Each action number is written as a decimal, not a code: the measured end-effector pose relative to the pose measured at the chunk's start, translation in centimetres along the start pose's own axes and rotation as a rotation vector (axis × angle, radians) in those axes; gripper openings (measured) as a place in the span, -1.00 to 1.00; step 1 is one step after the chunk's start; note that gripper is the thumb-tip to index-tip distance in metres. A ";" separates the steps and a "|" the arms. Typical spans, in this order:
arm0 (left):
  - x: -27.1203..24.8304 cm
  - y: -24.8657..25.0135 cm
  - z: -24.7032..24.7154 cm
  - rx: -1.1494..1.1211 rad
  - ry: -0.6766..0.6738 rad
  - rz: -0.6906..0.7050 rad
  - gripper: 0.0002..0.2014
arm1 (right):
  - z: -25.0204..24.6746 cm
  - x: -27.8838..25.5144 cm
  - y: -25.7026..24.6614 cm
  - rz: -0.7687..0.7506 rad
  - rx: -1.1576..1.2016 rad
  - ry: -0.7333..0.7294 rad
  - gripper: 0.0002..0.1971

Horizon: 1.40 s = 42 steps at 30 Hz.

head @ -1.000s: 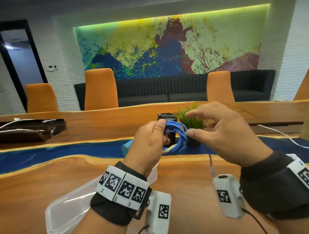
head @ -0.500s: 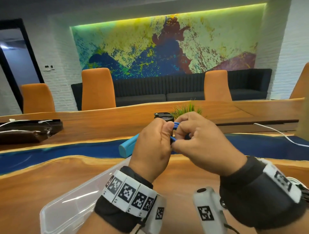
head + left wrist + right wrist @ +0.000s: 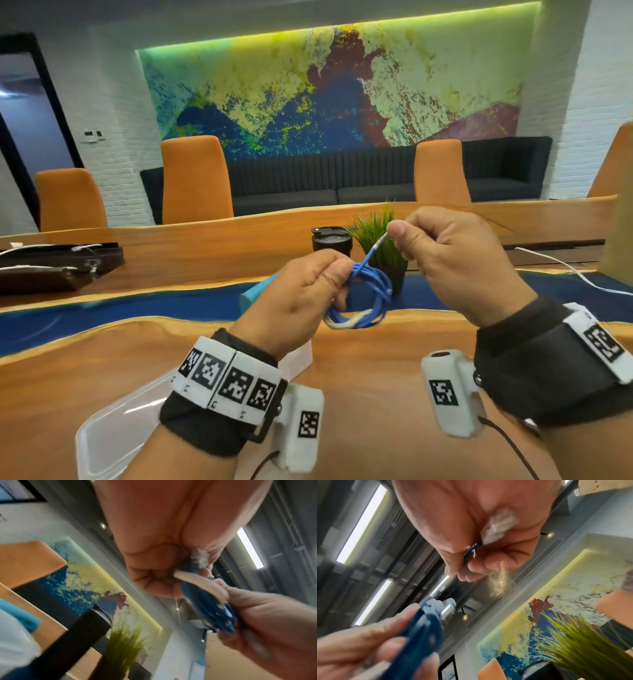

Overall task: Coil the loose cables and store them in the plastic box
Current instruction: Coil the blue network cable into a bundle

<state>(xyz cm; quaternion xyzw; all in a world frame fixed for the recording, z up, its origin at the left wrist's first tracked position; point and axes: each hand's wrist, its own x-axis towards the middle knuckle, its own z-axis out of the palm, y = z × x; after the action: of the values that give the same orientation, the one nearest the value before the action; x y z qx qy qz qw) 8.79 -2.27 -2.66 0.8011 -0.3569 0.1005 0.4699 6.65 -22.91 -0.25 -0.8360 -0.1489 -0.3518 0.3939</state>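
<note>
The left hand [image 3: 301,294] holds one blue cable [image 3: 371,296] that is wound into a ring. Its fingers are curled round one side of the ring, up in the air over the table [image 3: 359,377]. The ring hangs down and to the right of that hand, between the two hands.

The right hand [image 3: 448,260] pinches the loose end of the cable between thumb and finger. In the right wrist view the clear plug [image 3: 499,526] sits tucked in that hand. The end runs in a slant line, from the top of the ring up and to the right. So the free bit points away from the ring, and the right hand is the one on it. I think the next job is to pull that end snug round the ring so the loops stay put.

The box [image 3: 113,435] is low down on the left, under the left arm, well apart from the cable. The left hand is nearer to it.

Count: one blue cable, one clear box, two hands. One white cable [image 3: 565,267] lies far off on the right, and a plant [image 3: 376,236] and a black cup [image 3: 330,240] stand behind the hands
</note>
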 end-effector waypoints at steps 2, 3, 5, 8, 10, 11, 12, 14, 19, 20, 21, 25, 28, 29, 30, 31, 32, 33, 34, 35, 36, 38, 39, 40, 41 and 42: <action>-0.1 0.8 0.6 -0.071 -0.116 -0.012 -0.73 | 0.3 0.1 0.4 0.007 0.044 0.037 -0.68; -0.2 1.0 0.9 -0.084 -0.157 -0.025 -0.76 | 0.4 0.0 0.4 0.010 0.060 0.042 -0.68; -0.2 1.2 1.3 -0.080 -0.171 -0.019 -0.80 | 0.5 -0.1 0.4 0.016 0.089 0.050 -0.72; 0.1 0.9 1.1 -0.074 -0.024 -0.025 -0.82 | 0.5 0.1 0.8 0.107 0.171 0.044 -0.79; 0.3 0.3 0.4 -0.160 0.091 -0.060 -0.80 | 0.2 0.0 1.1 0.207 0.269 -0.064 -0.79; 0.4 0.1 0.0 -0.234 0.136 -0.077 -0.80 | 0.0 -0.1 1.2 0.237 0.298 -0.148 -0.79; 0.4 0.0 -0.3 -0.311 0.168 -0.092 -0.79 | -0.1 -0.2 1.2 0.243 0.296 -0.229 -0.79; 0.4 0.0 -0.6 -0.395 0.191 -0.110 -0.80 | 0.1 -0.4 1.2 0.202 0.168 -0.329 -0.81; 0.2 0.3 -0.2 -0.343 0.107 -0.086 -0.73 | 1.6 -0.3 1.0 0.179 0.106 -0.154 -0.83; 0.1 0.5 -0.2 -0.317 0.080 -0.065 -0.73 | 1.7 -0.3 0.9 0.216 0.233 -0.085 -0.84; 0.1 0.7 -0.2 -0.297 0.054 -0.049 -0.73 | 1.7 -0.2 0.6 0.264 0.371 -0.038 -0.84; -0.1 1.1 -0.6 -0.277 0.017 -0.022 -0.76 | 2.1 -0.4 -0.2 0.441 0.776 -0.036 -0.87; 0.0 0.5 -1.0 -0.251 0.074 -0.001 -0.80 | 2.2 -0.5 -0.1 0.523 0.928 -0.132 -0.86; 0.0 0.3 -1.1 -0.252 0.102 0.003 -0.80 | 2.1 -0.5 -0.1 0.543 0.971 -0.201 -0.82; 0.0 0.2 -1.1 -0.253 0.133 0.014 -0.80 | 1.9 -0.6 0.0 0.557 1.014 -0.282 -0.77; 0.0 0.3 -1.0 -0.247 0.166 0.032 -0.80 | 1.8 -0.7 0.2 0.565 1.056 -0.355 -0.71; 0.0 0.4 -0.8 -0.237 0.196 0.054 -0.79 | 1.6 -0.8 0.3 0.568 1.096 -0.406 -0.68; 0.1 0.6 -0.6 -0.229 0.221 0.078 -0.80 | 1.4 -0.9 0.4 0.571 1.136 -0.438 -0.68; 0.1 0.7 -0.4 -0.223 0.237 0.106 -0.81 | 1.3 -1.0 0.4 0.573 1.168 -0.457 -0.68; 0.1 1.0 -0.2 -0.216 0.247 0.134 -0.81 | 1.2 -1.0 0.5 0.573 1.187 -0.472 -0.67; 0.1 1.0 0.0 -0.205 0.258 0.158 -0.81 | 1.2 -1.0 0.5 0.574 1.192 -0.479 -0.67; 0.2 1.1 0.1 -0.187 0.285 0.184 -0.80 | 1.3 -1.0 0.4 0.596 1.187 -0.463 -0.68; 0.2 1.1 0.1 -0.181 0.302 0.188 -0.81 | 1.4 -1.1 0.2 0.612 1.190 -0.454 -0.70; 0.3 1.0 0.1 -0.173 0.320 0.190 -0.83 | 1.6 -1.1 0.0 0.622 1.195 -0.449 -0.72; 0.3 0.9 0.1 -0.162 0.342 0.188 -0.84 | 1.7 -1.2 -0.1 0.621 1.196 -0.452 -0.73; 0.4 0.7 0.1 -0.146 0.367 0.186 -0.86 | 1.7 -1.3 -0.2 0.611 1.194 -0.470 -0.71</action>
<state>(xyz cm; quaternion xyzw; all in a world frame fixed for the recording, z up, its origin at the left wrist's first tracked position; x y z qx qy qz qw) 8.61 -2.72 -2.04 0.6967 -0.3441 0.2617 0.5725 6.45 -21.50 -1.78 -0.5355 -0.1564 0.1058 0.8231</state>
